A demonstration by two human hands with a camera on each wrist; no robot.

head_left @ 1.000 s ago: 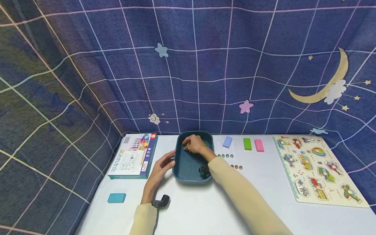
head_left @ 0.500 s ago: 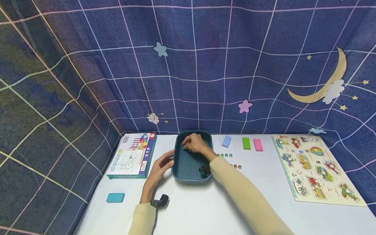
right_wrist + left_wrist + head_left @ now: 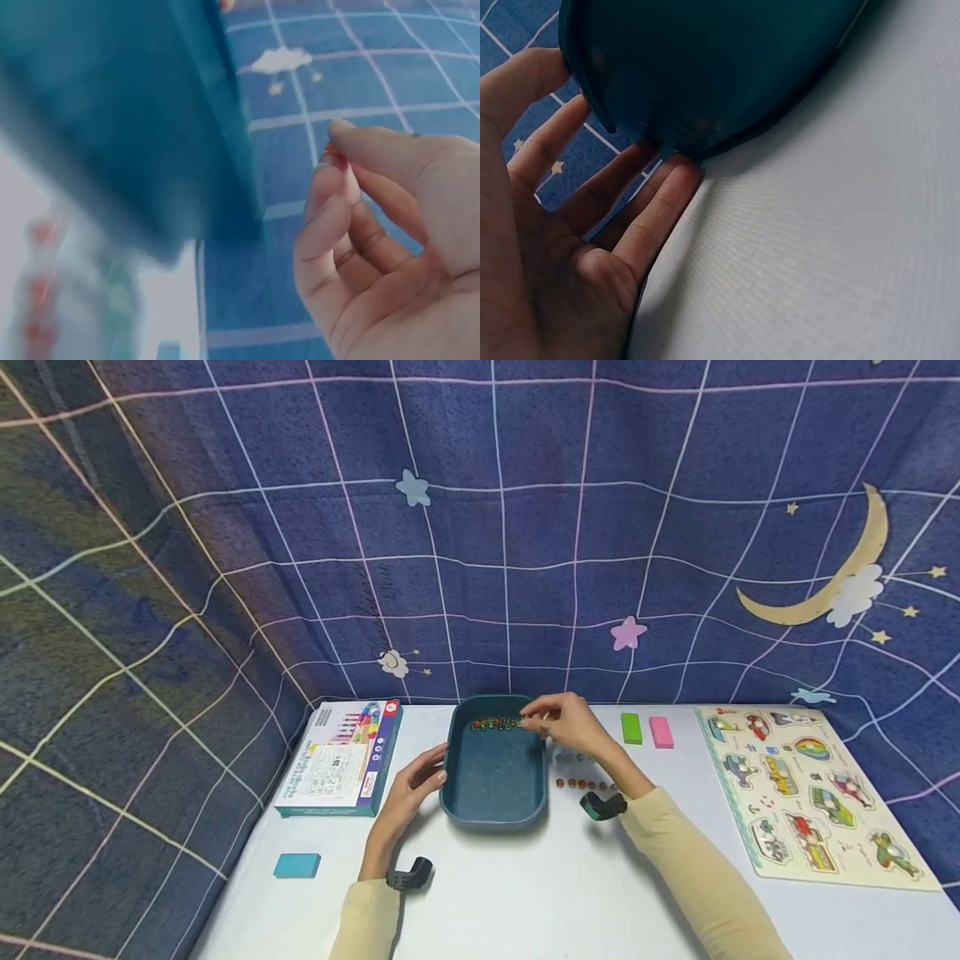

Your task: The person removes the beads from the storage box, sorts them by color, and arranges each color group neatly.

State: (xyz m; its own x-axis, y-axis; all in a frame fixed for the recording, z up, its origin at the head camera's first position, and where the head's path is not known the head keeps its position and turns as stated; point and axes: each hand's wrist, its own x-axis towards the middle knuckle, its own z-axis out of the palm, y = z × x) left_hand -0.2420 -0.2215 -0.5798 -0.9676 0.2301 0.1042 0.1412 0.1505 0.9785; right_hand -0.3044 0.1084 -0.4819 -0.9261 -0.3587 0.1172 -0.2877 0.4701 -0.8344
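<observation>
A dark teal tray [image 3: 491, 785] lies on the white table, with red and green marbles [image 3: 491, 725] lined up along its far end. My left hand [image 3: 411, 783] rests against the tray's left wall, its fingers [image 3: 664, 206] fairly straight and spread at the side and edge. Over the tray's right rim is my right hand [image 3: 566, 723], pinching a small orange-red marble [image 3: 331, 149] between thumb and fingertips, mostly covered by them. To the right of the tray, a row of red marbles [image 3: 572, 783] sits nearer me than a row of green marbles [image 3: 570, 759], partly hidden by the right arm.
A boxed craft set [image 3: 337, 760] is left of the tray, with a teal block [image 3: 297, 865] nearer me. Green [image 3: 632, 728] and pink [image 3: 662, 732] blocks stand at the back right. A wooden picture puzzle [image 3: 813, 793] lies far right. A patterned curtain hangs behind.
My right hand has lifted from inside the tray and moved right, over its rim. The marbles at the far end now show, while the blue block is hidden. My left hand stays put.
</observation>
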